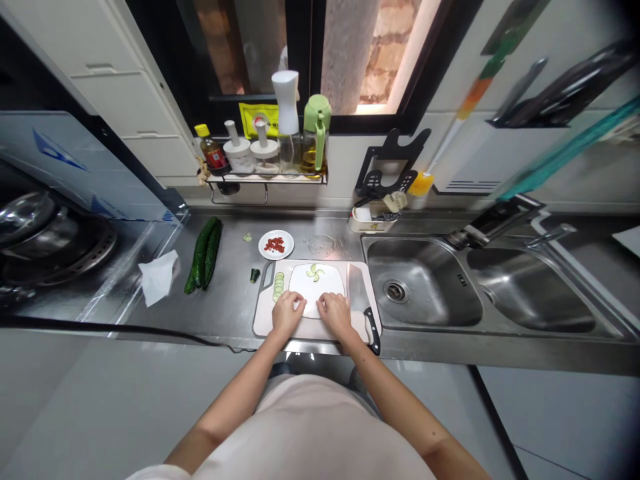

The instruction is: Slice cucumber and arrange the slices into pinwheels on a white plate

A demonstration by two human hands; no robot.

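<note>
A white square plate (305,280) lies on the pale cutting board (265,323), with several cucumber slices (315,273) fanned out near its far edge. My left hand (289,313) is at the plate's near left side, its fingers pinched together; anything between them is too small to make out. At the near right side of the plate, my right hand (335,312) has its fingers closed in the same way. More slices (279,287) form an overlapping row on the board's left. On the right lies a knife (373,331) with a black handle.
Two cucumbers (204,255) and a white paper (158,277) lie left. Behind the board are a round plate (263,247) with red pieces and a cucumber end (255,275). A double sink (425,283) is right; a bottle rack (265,179) hangs behind.
</note>
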